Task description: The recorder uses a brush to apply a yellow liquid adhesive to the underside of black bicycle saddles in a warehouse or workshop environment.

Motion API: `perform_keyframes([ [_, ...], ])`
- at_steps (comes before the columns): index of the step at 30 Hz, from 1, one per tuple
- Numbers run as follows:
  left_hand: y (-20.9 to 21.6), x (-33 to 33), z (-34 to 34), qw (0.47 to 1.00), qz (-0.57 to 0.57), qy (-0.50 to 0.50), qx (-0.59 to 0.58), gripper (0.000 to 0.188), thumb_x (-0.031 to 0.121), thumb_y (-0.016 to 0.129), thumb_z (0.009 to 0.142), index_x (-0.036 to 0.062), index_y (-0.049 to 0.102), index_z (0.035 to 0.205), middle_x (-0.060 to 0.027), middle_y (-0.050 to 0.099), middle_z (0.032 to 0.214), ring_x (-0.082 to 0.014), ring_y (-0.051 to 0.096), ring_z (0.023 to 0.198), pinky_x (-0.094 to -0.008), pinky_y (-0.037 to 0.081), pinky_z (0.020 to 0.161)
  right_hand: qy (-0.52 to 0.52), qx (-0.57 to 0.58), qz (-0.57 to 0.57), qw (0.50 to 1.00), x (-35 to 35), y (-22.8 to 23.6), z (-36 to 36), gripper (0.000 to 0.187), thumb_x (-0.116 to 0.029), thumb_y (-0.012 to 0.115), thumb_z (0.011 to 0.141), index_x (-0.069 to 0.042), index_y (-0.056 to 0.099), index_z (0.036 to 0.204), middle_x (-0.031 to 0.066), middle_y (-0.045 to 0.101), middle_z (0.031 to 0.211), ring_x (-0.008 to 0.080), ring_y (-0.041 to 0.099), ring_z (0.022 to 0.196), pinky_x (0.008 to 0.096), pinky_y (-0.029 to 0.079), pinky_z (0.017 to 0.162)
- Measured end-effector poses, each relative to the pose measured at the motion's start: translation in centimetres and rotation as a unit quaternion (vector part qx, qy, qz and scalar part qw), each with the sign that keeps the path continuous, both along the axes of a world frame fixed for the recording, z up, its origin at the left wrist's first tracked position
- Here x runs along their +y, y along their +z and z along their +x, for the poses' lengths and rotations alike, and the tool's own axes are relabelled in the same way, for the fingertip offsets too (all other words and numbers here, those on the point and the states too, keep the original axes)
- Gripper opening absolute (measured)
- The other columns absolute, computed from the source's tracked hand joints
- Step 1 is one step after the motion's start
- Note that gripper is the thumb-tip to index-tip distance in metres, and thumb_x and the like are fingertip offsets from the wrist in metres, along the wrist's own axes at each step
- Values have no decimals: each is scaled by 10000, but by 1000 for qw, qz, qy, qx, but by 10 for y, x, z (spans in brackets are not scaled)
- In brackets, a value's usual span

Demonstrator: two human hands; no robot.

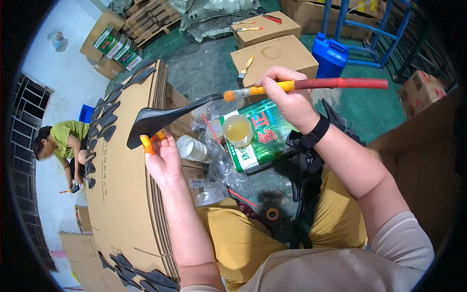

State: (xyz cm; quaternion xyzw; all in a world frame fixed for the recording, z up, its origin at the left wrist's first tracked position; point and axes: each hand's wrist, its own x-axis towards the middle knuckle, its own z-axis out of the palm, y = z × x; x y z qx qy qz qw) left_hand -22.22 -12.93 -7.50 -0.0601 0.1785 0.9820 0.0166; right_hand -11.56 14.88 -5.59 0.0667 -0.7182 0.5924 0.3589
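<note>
My left hand, with orange covers on some fingertips, holds a glossy black curved piece by its broad end. The piece's thin end points right, toward my right hand. Closed around a brush with a yellow and dark-red handle is my right hand, a black band on its wrist. The brush's orange-tinged tip meets or nearly meets the piece's thin end. Below them, a cup of yellowish liquid stands on a green tin. A white plastic container lies tilted beside it.
At left, a stack of flat cardboard carries several black pieces. Another person crouches beyond it. Cardboard boxes with brushes on top stand ahead, near a blue jerrycan. An orange tape roll lies on the floor.
</note>
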Motion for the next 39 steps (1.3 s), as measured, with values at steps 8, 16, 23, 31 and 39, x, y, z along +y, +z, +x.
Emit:
perform_keyframes([
  [8, 0, 5, 3, 992, -74, 103, 19, 164, 108, 494, 900, 8, 552, 1018, -103, 584, 1001, -238, 539, 946, -376, 438, 881, 19, -51, -97, 994, 1, 9, 19, 168, -170, 556, 877, -13, 613, 860, 24, 592, 730, 76, 527, 645, 224, 424, 585],
  [16, 7, 58, 21, 747, -570, 244, 238, 331, -72, 599, 747, 28, 541, 1057, -41, 547, 968, -146, 537, 855, -264, 436, 757, 166, -51, -204, 963, -53, 14, 21, 241, -261, 498, 939, -76, 543, 1087, 17, 603, 687, 48, 526, 594, 178, 402, 540],
  [23, 1, 98, 40, 588, -670, 279, 357, 301, 3, 682, 629, 22, 571, 908, -129, 535, 862, -327, 524, 848, -388, 422, 772, 107, 7, -195, 975, -80, -22, -11, 283, -26, 640, 803, -68, 384, 916, 57, 579, 854, 115, 575, 752, 259, 482, 662],
  [31, -1, 111, 49, 555, -704, 257, 362, 397, 146, 775, 637, -20, 547, 917, -116, 517, 868, -246, 547, 805, -325, 451, 716, 46, -21, -216, 975, -78, -28, -25, 407, 0, 704, 726, -78, 355, 922, 70, 537, 869, 150, 551, 783, 290, 482, 702],
  [39, 0, 103, 46, 597, -690, 238, 335, 409, 122, 779, 649, -16, 541, 952, -104, 547, 877, -216, 562, 768, -313, 460, 689, 68, -34, -187, 979, -85, -28, -28, 416, 39, 672, 751, -94, 336, 958, 83, 515, 977, 128, 538, 897, 272, 482, 784],
])
